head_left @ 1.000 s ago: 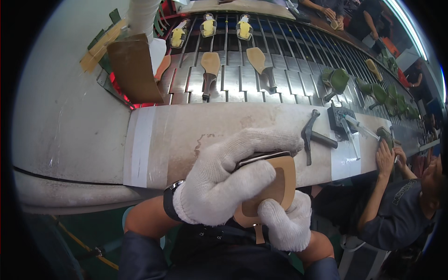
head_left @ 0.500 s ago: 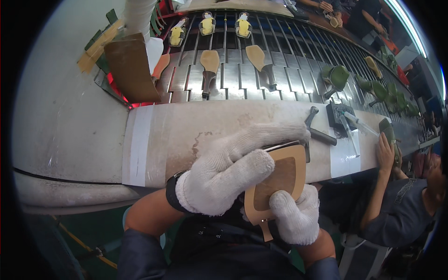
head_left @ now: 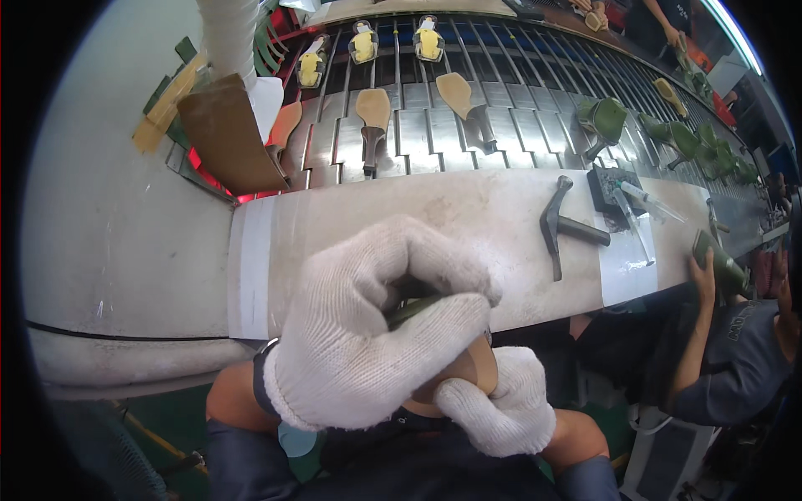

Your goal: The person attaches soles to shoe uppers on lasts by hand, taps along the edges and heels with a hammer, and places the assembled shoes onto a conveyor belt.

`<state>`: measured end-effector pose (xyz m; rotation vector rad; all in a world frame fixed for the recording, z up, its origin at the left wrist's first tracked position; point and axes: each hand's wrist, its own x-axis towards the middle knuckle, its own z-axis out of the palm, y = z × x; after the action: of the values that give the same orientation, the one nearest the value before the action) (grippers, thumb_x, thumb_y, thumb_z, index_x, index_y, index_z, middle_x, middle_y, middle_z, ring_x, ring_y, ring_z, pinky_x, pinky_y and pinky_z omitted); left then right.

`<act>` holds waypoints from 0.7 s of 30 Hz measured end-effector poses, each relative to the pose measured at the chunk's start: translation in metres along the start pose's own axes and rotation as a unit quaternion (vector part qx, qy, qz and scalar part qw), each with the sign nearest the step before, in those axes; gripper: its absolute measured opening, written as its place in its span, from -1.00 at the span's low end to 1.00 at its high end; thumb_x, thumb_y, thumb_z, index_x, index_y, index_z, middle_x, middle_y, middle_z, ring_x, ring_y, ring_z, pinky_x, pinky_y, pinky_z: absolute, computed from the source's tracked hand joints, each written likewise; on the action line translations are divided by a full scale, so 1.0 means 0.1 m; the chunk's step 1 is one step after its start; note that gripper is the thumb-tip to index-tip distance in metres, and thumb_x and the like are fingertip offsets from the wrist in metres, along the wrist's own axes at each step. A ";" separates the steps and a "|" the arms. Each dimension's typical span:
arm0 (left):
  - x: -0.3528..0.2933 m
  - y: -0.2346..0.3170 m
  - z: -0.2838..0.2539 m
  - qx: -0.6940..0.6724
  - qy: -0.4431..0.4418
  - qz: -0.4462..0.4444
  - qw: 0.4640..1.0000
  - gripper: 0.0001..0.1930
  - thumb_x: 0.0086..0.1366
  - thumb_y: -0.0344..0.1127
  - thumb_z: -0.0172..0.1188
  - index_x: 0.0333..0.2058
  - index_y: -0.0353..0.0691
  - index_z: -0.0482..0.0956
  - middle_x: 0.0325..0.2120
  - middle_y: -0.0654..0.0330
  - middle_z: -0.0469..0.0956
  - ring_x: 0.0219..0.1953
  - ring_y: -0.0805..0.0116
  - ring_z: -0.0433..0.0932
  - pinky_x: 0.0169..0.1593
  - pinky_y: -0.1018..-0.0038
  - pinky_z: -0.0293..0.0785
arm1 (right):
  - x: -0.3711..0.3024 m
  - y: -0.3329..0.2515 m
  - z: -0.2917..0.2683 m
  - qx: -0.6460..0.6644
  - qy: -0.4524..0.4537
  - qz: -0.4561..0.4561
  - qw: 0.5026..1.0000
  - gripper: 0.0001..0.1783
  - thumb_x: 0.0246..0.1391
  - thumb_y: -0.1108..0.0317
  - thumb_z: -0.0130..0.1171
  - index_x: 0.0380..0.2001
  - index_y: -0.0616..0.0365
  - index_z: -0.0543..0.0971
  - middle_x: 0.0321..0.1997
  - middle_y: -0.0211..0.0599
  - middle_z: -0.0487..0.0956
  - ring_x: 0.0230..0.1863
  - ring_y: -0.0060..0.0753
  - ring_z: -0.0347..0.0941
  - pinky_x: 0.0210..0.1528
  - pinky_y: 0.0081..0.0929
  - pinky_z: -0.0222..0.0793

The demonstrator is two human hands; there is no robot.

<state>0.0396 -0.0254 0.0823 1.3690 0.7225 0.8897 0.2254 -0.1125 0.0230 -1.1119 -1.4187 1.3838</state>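
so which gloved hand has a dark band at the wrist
The left hand: the dark band sits at its glove's cuff, while the right hand has bare wrist.

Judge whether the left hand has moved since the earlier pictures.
Yes: the left hand has moved leftward, away from the hammer.

Pale workbench (head_left: 501,209), white strips (head_left: 253,275) across it, dark hammer (head_left: 551,224), black block (head_left: 603,197), two syringes (head_left: 642,195)
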 end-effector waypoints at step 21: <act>0.87 -0.80 -0.23 -0.149 -0.095 0.145 0.974 -0.29 0.66 0.14 0.11 0.41 -0.43 0.44 0.31 -0.13 0.61 0.34 0.14 0.60 0.44 0.20 0.51 | 0.45 0.26 -0.51 0.131 0.045 0.012 0.990 -0.34 0.54 0.04 0.11 0.25 0.59 0.50 -0.03 0.20 0.75 -0.17 -0.09 0.81 -0.18 -0.33 0.82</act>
<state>0.0719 0.0630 0.0071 1.2851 0.2316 1.0329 0.2644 -0.0562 -0.0013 -1.0088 -1.1260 1.4694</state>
